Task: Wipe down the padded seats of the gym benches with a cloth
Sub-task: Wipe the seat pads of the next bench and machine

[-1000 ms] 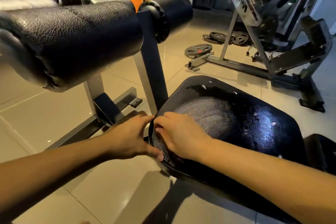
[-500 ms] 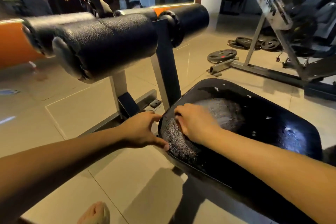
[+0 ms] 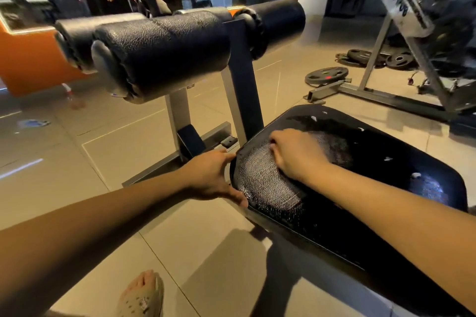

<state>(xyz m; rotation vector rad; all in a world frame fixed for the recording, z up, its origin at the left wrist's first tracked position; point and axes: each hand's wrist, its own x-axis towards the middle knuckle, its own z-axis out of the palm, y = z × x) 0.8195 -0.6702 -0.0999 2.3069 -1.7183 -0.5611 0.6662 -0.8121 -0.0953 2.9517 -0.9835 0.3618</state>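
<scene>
Glossy black padded bench seat (image 3: 386, 162), edge clamped by fingers (image 3: 224, 156) of left hand (image 3: 213, 175), right hand (image 3: 296, 154) pressed on top, curled fingers' hold cannot be told.

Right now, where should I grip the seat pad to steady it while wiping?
Grip the seat pad at its narrow end, coming from the left, as the left hand does. That rim is exposed and looks thin enough for fingers to wrap, clear of the right hand.

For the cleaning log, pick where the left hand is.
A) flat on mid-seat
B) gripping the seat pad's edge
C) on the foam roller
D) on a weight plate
B: the left hand grips the seat pad at its edge, thumb along the rim; the right hand holds a dark cloth on top.
</scene>
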